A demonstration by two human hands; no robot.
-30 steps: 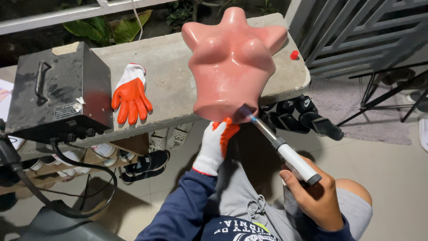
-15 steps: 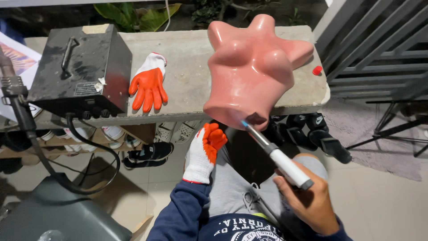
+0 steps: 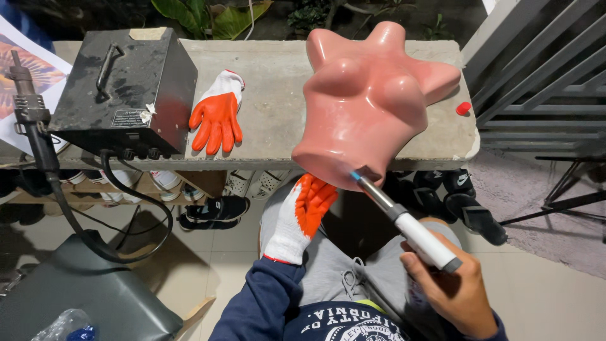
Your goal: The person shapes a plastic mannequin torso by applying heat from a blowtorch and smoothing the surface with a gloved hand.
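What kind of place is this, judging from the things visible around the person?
Probably a home porch or yard used as a makeshift workshop. A rough concrete bench carries a black metal power box, pairs of shoes are stored beneath it, and green leafy plants grow behind it beside a grey metal gate.

Concrete ledge (image 3: 278, 120): black box (image 3: 123, 91), orange glove (image 3: 218, 113), red cap (image 3: 463, 108).

Ledge (image 3: 278, 120): box (image 3: 126, 88) at your left, spare glove (image 3: 218, 113) just right of it, cap (image 3: 463, 108) far right.
Torso form (image 3: 372, 101): leaning on ledge's front edge, above your left hand (image 3: 300, 218).
Tool (image 3: 404, 221): in your right hand (image 3: 451, 290), tip touching form's lower rim.
Under ledge: shoes (image 3: 211, 208).
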